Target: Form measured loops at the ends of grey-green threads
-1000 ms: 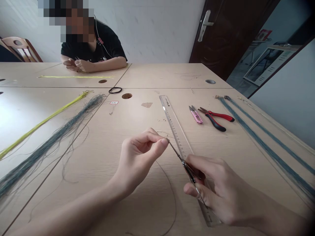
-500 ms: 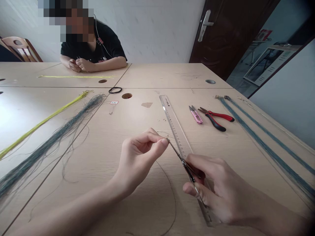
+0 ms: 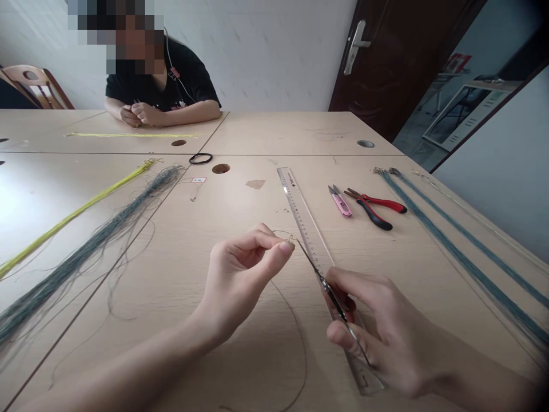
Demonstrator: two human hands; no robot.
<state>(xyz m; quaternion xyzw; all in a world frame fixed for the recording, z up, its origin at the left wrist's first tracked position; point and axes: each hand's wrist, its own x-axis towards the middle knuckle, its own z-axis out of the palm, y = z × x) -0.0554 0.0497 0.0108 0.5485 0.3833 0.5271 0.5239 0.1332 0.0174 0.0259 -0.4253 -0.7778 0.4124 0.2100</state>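
Thumb and forefinger of my left hand (image 3: 253,254) are pinched on a thin dark thread. A small loop (image 3: 290,238) of it stands up at the fingertips, and the rest of the thread (image 3: 302,332) curves down over the table. In my right hand (image 3: 386,326) is a slim, pointed metal tool (image 3: 328,286) that looks like long-nose pliers, with dark and silver handle parts partly hidden by the fingers. Its tip is close to the loop but apart from it. Beneath the tool lies a clear ruler (image 3: 306,220).
Pink thread snips (image 3: 342,203) and red-and-black pliers (image 3: 373,209) lie beyond my right hand. Blue-grey thread bundles (image 3: 107,232) (image 3: 454,252) flank both sides, with a yellow bundle (image 3: 81,212) at left. A person (image 3: 171,86) sits across the table.
The tool's tip has drawn back to the right, away from the loop at my left fingertips. My right hand has shifted slightly right; my left hand has hardly moved.
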